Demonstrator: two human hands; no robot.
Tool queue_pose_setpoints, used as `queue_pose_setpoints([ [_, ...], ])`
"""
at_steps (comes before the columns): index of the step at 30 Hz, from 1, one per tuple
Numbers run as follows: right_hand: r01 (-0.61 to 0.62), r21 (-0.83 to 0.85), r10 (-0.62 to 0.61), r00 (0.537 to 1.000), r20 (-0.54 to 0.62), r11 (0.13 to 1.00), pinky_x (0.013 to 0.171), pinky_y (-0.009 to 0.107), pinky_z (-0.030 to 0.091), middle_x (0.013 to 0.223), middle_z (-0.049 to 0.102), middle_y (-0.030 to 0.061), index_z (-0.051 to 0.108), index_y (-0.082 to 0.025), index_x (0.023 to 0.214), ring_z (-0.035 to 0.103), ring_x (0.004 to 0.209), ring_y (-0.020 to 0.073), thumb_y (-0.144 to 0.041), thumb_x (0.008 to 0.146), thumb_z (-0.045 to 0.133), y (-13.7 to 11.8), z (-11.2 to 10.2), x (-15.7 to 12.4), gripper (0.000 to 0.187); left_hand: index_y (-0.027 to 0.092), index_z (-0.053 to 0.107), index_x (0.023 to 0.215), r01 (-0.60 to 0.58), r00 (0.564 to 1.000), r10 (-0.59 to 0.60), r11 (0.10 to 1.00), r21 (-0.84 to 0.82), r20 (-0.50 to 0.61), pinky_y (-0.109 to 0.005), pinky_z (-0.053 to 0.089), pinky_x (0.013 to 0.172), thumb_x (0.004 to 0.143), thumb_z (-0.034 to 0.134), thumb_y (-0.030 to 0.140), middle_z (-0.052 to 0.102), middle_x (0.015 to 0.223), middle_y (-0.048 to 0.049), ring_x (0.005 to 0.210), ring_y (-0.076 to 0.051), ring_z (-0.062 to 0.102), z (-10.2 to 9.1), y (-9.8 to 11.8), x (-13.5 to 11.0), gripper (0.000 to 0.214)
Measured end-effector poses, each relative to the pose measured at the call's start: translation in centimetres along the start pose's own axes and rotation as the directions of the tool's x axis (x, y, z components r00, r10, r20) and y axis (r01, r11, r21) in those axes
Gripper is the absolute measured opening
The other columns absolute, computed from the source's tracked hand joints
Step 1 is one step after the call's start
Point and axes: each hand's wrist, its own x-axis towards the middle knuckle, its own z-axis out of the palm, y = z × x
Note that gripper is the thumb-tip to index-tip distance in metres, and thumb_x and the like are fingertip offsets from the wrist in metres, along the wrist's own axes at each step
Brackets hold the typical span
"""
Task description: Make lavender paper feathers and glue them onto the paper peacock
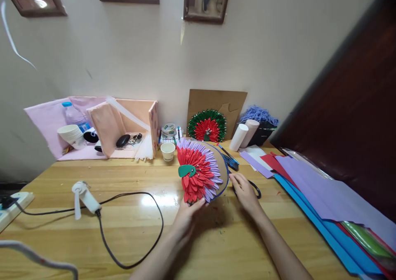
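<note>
My left hand (188,214) holds the lower edge of a round paper peacock craft (201,170), lifted and tilted up off the wooden table (123,230). The craft has red and lilac paper petals, a green bird head and a brown card back. My right hand (244,191) rests flat on the table just right of the craft, fingers stretched out, touching black-handled scissors (256,187). A second peacock craft (207,126) in green and red leans on brown cardboard (216,102) at the wall.
Sheets of lilac, red, blue and green paper (324,197) lie at the right. A white hot-glue gun (85,197) with black cable (148,230) lies left. A paper cup (168,151), paper rolls (244,135), blue yarn (258,115) and a pink box (123,127) stand at the back.
</note>
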Motion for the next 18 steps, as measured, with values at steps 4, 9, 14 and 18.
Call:
queue_pose_setpoints([
  [4, -0.157, 0.569, 0.024, 0.972, 0.235, 0.807, 0.076, 0.035, 0.048, 0.094, 0.062, 0.0095, 0.059, -0.018, 0.097, 0.058, 0.088, 0.0228, -0.064, 0.082, 0.038, -2.8, 2.0, -0.7, 0.052, 0.016, 0.059, 0.107, -0.06, 0.998, 0.059, 0.996, -0.07, -0.018, -0.033, 0.044, 0.094, 0.055, 0.081, 0.023, 0.063, 0.114, -0.0123, 0.112, -0.026, 0.055, -0.3, -1.1, 0.6, 0.057],
  [9, -0.176, 0.63, 0.095, 0.983, 0.16, 0.756, 0.074, 0.032, 0.048, 0.09, 0.062, 0.0056, 0.06, -0.019, 0.088, 0.057, 0.083, 0.0201, -0.051, 0.071, 0.064, -2.7, 2.9, -1.1, 0.037, 0.015, 0.061, 0.101, -0.012, 0.998, 0.015, 0.998, 0.055, -0.06, -0.034, 0.047, 0.09, 0.057, 0.079, 0.028, 0.063, 0.112, -0.0139, 0.107, -0.026, 0.058, -0.3, -2.2, 0.1, 0.049],
  [14, -0.137, 0.575, 0.065, 0.987, 0.144, 0.807, 0.069, 0.029, 0.047, 0.083, 0.061, 0.0043, 0.06, -0.016, 0.083, 0.055, 0.075, 0.0169, -0.05, 0.072, 0.062, -2.2, 1.7, 1.3, 0.036, 0.014, 0.063, 0.076, 0.356, 0.831, -0.518, 0.775, 0.522, 0.204, -0.03, 0.053, 0.053, 0.054, 0.08, 0.026, 0.069, 0.076, -0.0106, 0.062, -0.02, 0.066, -0.3, -0.8, -2.3, 0.03],
  [18, 0.103, 0.298, -0.185, 0.947, 0.261, 0.949, 0.061, 0.026, 0.041, 0.07, 0.058, 0.0016, 0.062, -0.015, 0.072, 0.05, 0.066, 0.0148, -0.048, 0.076, 0.055, -3.3, 0.9, 5.2, 0.034, 0.017, 0.069, 0.081, 0.31, 0.434, -0.812, 0.541, 0.782, 0.39, -0.031, 0.053, 0.051, 0.071, 0.066, 0.039, 0.07, 0.072, -0.0086, 0.06, -0.019, 0.066, 0.4, 2.1, -4.0, 0.025],
])
